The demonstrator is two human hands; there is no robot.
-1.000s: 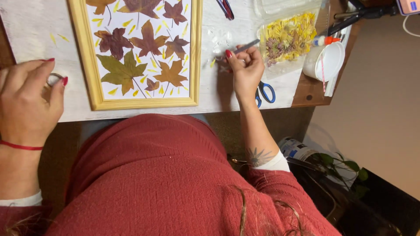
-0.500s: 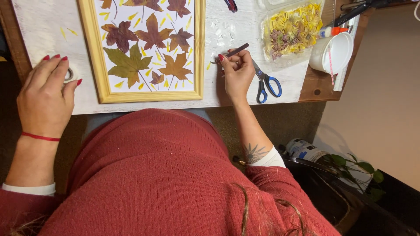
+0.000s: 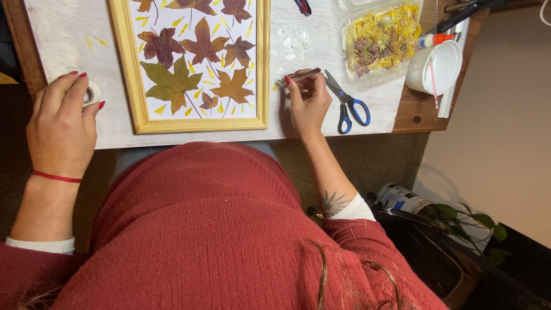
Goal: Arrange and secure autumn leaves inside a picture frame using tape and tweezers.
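1. Right hand [image 3: 309, 106] rests on the white tabletop [image 3: 63, 34], just right of the wooden frame [image 3: 263, 69]. Fingers curled closed around a thin tweezer-like tool [image 3: 304, 74], tip pointing left toward the frame edge.
2. Can't tell whether the tool tip has anything pinched in it; too small.
3. Left hand [image 3: 60, 123] sits at the left end of the table, fingers bent over a small roll of tape [image 3: 90, 93], thumb and fingers touching it. Loose cupped hold, not a tight clamp.
4. Frame lies flat between the two hands, holding pressed leaves [image 3: 201, 46], red, brown and green, with small yellow petals [image 3: 215, 28] scattered among them.
5. Blue-handled scissors [image 3: 347, 103] lie just beside the right hand, on its right side, blades closed.
6. Clear tray of dried yellow flowers [image 3: 384, 37] further right, next to a white cup [image 3: 439, 66].
7. Small clear scraps [image 3: 294, 45] on the table above the right hand.
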